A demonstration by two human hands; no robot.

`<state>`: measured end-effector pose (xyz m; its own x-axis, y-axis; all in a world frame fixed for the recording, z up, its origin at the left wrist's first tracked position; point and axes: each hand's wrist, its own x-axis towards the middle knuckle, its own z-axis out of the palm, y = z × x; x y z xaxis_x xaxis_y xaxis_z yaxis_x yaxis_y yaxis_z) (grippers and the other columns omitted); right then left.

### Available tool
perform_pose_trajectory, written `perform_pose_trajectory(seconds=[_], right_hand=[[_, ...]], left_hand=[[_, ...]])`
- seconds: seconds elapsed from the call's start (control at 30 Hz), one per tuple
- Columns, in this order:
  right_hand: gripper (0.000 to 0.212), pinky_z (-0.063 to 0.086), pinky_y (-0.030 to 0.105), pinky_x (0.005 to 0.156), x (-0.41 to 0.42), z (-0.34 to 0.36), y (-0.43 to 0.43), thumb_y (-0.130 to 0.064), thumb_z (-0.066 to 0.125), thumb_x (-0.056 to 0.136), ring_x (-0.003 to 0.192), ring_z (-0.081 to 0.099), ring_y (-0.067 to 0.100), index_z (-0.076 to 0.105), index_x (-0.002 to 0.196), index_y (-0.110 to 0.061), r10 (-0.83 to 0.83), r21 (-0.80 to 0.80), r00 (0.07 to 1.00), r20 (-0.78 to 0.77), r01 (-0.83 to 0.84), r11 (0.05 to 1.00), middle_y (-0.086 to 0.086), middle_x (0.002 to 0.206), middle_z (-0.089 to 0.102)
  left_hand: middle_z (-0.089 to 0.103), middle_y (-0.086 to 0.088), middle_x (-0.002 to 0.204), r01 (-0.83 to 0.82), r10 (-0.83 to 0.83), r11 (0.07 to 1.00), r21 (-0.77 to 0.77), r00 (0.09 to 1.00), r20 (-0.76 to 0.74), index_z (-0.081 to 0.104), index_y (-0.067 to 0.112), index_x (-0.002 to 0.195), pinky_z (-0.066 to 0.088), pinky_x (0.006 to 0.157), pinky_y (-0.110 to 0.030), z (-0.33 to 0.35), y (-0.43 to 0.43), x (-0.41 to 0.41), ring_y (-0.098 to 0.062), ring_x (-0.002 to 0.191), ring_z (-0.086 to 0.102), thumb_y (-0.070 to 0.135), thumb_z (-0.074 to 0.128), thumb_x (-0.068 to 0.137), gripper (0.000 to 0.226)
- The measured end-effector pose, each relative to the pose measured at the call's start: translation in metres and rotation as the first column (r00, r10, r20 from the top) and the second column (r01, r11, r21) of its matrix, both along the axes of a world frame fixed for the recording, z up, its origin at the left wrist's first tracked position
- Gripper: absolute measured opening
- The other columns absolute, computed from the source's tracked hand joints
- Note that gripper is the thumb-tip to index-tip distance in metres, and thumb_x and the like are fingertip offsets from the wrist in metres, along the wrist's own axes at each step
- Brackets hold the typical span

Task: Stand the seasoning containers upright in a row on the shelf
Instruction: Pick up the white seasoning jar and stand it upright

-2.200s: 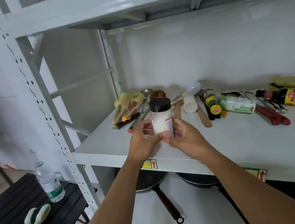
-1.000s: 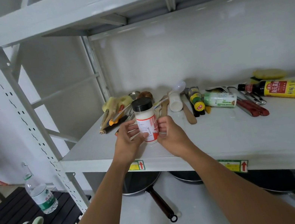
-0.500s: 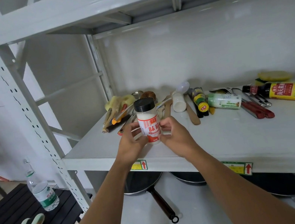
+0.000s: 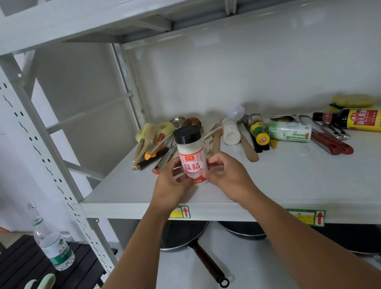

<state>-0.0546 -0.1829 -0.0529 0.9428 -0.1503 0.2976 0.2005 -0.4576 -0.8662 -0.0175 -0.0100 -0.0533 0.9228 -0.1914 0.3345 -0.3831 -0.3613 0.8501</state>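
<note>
both hands grasp the seasoning jar [image 4: 192, 159] upright, left hand [image 4: 171, 190] and right hand [image 4: 228, 176] pinching its lower body from either side; since a moment ago it has been turned so the red label faces out, its base low at the shelf [image 4: 292, 177] front, likely being set down. smooth clear cylinder, white powder, ribbed black cap. beyond the fingers, a white bottle [image 4: 231, 131], green-labelled bottle [image 4: 289, 131] and glossy soy sauce bottle [image 4: 374, 122] lie flat.

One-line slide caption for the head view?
Both hands, left hand and right hand, hold upright black-capped white seasoning jar on grey metal shelf.
</note>
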Motion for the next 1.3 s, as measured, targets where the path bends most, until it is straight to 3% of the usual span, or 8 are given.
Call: perform_pose_trajectory(seconds=[0.17, 0.3, 0.47, 0.7, 1.0, 1.1, 1.2, 1.3], right_hand=[[0.048, 0.056, 0.037, 0.102, 0.002, -0.002, 0.0, -0.027, 0.085, 0.086, 0.11, 0.068, 0.008, 0.059, 0.125, -0.018, 0.043, 0.054, 0.999, -0.005, -0.042, 0.998, -0.003, 0.126, 0.071], [0.063, 0.054, 0.038, 0.104, 0.0, -0.001, 0.009, -0.033, 0.084, 0.085, 0.116, 0.066, 0.014, 0.057, 0.141, -0.021, 0.047, -0.13, 0.999, 0.013, -0.045, 0.991, -0.003, 0.132, 0.069], [0.07, 0.047, 0.038, 0.111, 0.002, -0.005, 0.021, -0.036, 0.077, 0.091, 0.129, 0.062, 0.024, 0.046, 0.151, -0.019, 0.019, -0.307, 1.0, 0.017, -0.013, 0.952, 0.002, 0.144, 0.064], [0.072, 0.046, 0.041, 0.112, 0.003, -0.008, 0.021, -0.031, 0.073, 0.096, 0.132, 0.061, 0.024, 0.038, 0.157, -0.019, -0.019, -0.358, 1.0, 0.008, 0.021, 0.934, 0.003, 0.147, 0.061], [0.066, 0.045, 0.046, 0.116, 0.002, -0.003, 0.01, -0.031, 0.071, 0.097, 0.136, 0.057, 0.019, 0.043, 0.156, -0.024, 0.07, -0.185, 0.997, -0.036, -0.076, 0.98, -0.001, 0.149, 0.06], [0.061, 0.044, 0.047, 0.116, -0.001, 0.004, 0.008, -0.027, 0.067, 0.098, 0.137, 0.055, 0.018, 0.045, 0.155, -0.027, 0.085, 0.001, 0.994, -0.074, -0.085, 0.996, -0.004, 0.151, 0.058], [0.045, 0.044, 0.048, 0.115, -0.004, 0.01, 0.002, -0.025, 0.059, 0.1, 0.133, 0.056, 0.018, 0.056, 0.144, -0.027, 0.045, 0.219, 0.994, -0.104, -0.021, 0.975, -0.004, 0.146, 0.061], [0.028, 0.049, 0.04, 0.11, 0.004, 0.017, -0.008, -0.017, 0.06, 0.097, 0.121, 0.062, 0.012, 0.065, 0.123, -0.029, -0.038, 0.259, 0.999, -0.025, 0.043, 0.965, -0.007, 0.126, 0.068]], left_hand=[[0.07, 0.015, 0.123, 0.112, -0.115, 0.993, -0.039, 0.99, -0.079, 0.062, 0.029, 0.133, 0.048, 0.103, -0.033, 0.003, 0.004, 0.002, -0.006, 0.114, 0.064, 0.029, 0.075, 0.091, 0.044], [0.073, 0.017, 0.116, 0.14, -0.142, 0.99, -0.032, 0.985, -0.101, 0.064, 0.033, 0.128, 0.048, 0.091, -0.025, 0.005, 0.003, 0.0, 0.001, 0.102, 0.067, 0.04, 0.073, 0.092, 0.038], [0.065, 0.022, 0.116, 0.03, -0.028, 0.997, 0.074, 0.999, -0.03, 0.056, 0.034, 0.133, 0.046, 0.095, -0.023, 0.002, -0.001, 0.003, 0.005, 0.102, 0.059, 0.041, 0.072, 0.093, 0.044], [0.064, 0.011, 0.13, -0.018, 0.02, 0.995, 0.103, 1.0, -0.013, 0.052, 0.025, 0.142, 0.039, 0.081, -0.009, -0.002, -0.007, 0.004, -0.006, 0.112, 0.058, 0.041, 0.083, 0.082, 0.07], [0.063, 0.006, 0.135, -0.072, 0.076, 0.988, 0.135, 0.997, -0.028, 0.051, 0.024, 0.142, 0.038, 0.08, -0.008, 0.001, -0.01, 0.001, -0.006, 0.108, 0.055, 0.039, 0.082, 0.083, 0.068], [0.064, 0.008, 0.134, -0.066, 0.071, 0.987, 0.145, 0.997, -0.028, 0.051, 0.027, 0.141, 0.041, 0.082, -0.012, -0.001, -0.01, 0.003, -0.01, 0.114, 0.061, 0.045, 0.082, 0.082, 0.069], [0.063, 0.008, 0.137, -0.056, 0.065, 0.988, 0.144, 0.996, -0.057, 0.049, 0.028, 0.143, 0.048, 0.094, -0.025, -0.003, -0.009, 0.004, -0.013, 0.117, 0.062, 0.05, 0.082, 0.08, 0.074], [0.063, 0.007, 0.139, -0.029, 0.04, 0.987, 0.155, 0.997, -0.068, 0.048, 0.027, 0.145, 0.048, 0.101, -0.032, -0.005, -0.009, 0.007, -0.016, 0.123, 0.061, 0.047, 0.083, 0.08, 0.076]])
